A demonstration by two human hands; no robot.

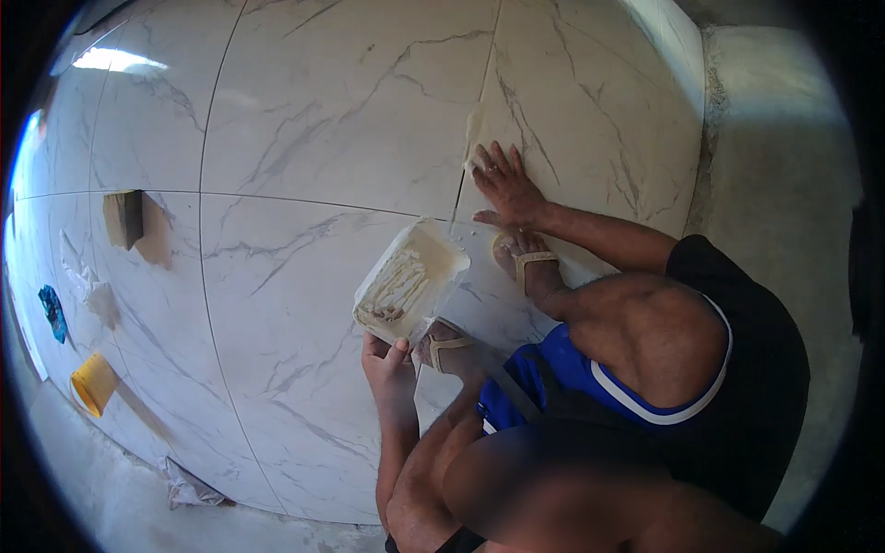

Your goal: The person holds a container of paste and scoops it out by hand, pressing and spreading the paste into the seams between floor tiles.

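Note:
My left hand (392,364) grips the near end of a white plastic tub (392,263), with the thumb on its rim. Cream-coloured paste (410,276) is smeared over the inside of the tub, with darker lumps at the near end. My right hand (509,192) lies with fingers spread on the marbled tile floor (323,120), beside a tile joint. Its fingertips are next to a streak of pale paste (473,134) along that joint, and specks of paste show on the fingers. Nothing is visible in this hand.
My sandalled feet (535,258) are close to the tub and right hand. At left are a block (123,219), a clear plastic bag (85,276), a blue crumpled item (53,313) and a yellow bucket (90,385). A greyish cloth or sack (194,486) lies at the floor's lower edge.

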